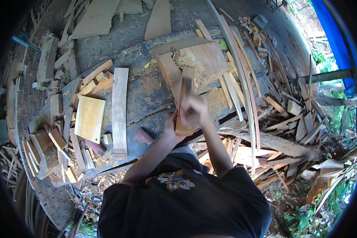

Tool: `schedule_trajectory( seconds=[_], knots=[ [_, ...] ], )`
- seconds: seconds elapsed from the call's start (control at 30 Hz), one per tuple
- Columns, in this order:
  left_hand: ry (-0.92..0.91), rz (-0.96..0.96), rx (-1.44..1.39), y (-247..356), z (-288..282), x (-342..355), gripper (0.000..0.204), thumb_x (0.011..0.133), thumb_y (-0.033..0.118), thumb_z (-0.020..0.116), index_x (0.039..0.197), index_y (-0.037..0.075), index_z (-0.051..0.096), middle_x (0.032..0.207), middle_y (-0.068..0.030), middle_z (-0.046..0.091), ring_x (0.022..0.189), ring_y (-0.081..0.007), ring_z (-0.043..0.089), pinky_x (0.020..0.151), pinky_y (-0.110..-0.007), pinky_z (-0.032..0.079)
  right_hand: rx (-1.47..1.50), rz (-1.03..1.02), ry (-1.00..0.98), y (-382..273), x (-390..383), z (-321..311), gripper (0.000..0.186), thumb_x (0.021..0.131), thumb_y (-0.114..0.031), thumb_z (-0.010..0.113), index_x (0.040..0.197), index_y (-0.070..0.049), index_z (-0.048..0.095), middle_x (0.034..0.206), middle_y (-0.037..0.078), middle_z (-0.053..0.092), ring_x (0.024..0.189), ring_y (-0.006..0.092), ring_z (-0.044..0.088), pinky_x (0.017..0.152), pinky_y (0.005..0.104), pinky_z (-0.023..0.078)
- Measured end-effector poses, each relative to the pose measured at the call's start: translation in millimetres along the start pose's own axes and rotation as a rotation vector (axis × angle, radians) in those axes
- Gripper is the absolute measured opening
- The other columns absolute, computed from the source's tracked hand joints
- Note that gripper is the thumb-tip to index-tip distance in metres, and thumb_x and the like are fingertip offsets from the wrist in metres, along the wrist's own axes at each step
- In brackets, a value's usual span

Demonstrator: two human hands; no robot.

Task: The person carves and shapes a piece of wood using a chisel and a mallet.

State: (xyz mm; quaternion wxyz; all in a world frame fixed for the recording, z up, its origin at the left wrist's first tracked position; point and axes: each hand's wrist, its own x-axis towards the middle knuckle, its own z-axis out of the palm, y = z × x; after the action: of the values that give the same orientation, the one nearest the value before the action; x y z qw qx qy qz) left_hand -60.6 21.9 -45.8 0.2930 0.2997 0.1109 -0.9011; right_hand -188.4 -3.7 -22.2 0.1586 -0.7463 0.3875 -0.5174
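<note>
A narrow brown wooden bar points away from me, its near end close to my body and its far end against a thick wooden block. My left hand is closed round the bar's near part from the left side. Over the bar's top is my right hand, smeared by motion; whether it holds anything cannot be made out. Shavings and sawdust lie on the block, just beyond the bar's far end.
The worn dark bench carries a long grey board, a pale yellowish board and small offcuts at the left. Long thin strips cross its right side. Scrap wood is heaped on the right.
</note>
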Motion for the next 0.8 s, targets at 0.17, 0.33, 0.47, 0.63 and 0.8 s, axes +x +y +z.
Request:
schedule_trajectory(
  seconds=[0.17,0.33,0.47,0.63,0.8],
  knots=[
    [-0.039,-0.080,-0.021,2,-4,8,0.037,0.090,0.034,0.033,0.109,0.006,0.048,0.095,-0.0126,0.054,0.085,-0.0258,0.053,0.070,-0.042,0.043,-0.054,0.228,0.125,46,26,-7,0.021,0.054,-0.001,0.063,0.063,-0.005,0.045,0.062,0.007,0.048,0.054,0.0186,0.050,0.050,0.0257,0.038],
    [-0.153,-0.019,0.020,2,-30,16,0.039,0.092,0.035,0.031,0.111,0.006,0.049,0.100,-0.0108,0.057,0.090,-0.0251,0.057,0.078,-0.039,0.047,0.075,-0.081,0.050,-71,-16,-10,0.019,0.054,-0.006,0.063,0.059,-0.011,0.045,0.060,0.003,0.050,0.053,0.0231,0.052,0.050,0.0320,0.039],
    [-0.189,-0.076,0.041,-4,-18,9,0.042,0.092,0.038,0.031,0.112,0.006,0.050,0.097,-0.0093,0.060,0.090,-0.0244,0.058,0.080,-0.037,0.046,0.179,-0.053,0.162,-104,-32,-11,0.015,0.060,-0.004,0.061,0.063,-0.006,0.047,0.059,0.006,0.050,0.053,0.0229,0.052,0.053,0.0337,0.042],
    [-0.125,-0.104,0.006,-1,-19,13,0.045,0.091,0.044,0.031,0.109,0.009,0.052,0.099,-0.0111,0.058,0.088,-0.0262,0.057,0.075,-0.041,0.045,0.247,0.007,0.346,-118,-25,-27,0.011,0.066,-0.003,0.057,0.072,-0.003,0.047,0.061,0.007,0.051,0.054,0.0213,0.049,0.056,0.0347,0.042],
    [-0.077,-0.066,0.123,1,-19,11,0.048,0.092,0.046,0.026,0.118,0.010,0.047,0.107,-0.0086,0.055,0.098,-0.0221,0.052,0.085,-0.038,0.040,0.155,-0.114,0.253,-166,-25,-25,0.016,0.065,-0.006,0.063,0.067,-0.002,0.048,0.057,0.006,0.051,0.048,0.0207,0.050,0.048,0.0336,0.041]
  ],
)
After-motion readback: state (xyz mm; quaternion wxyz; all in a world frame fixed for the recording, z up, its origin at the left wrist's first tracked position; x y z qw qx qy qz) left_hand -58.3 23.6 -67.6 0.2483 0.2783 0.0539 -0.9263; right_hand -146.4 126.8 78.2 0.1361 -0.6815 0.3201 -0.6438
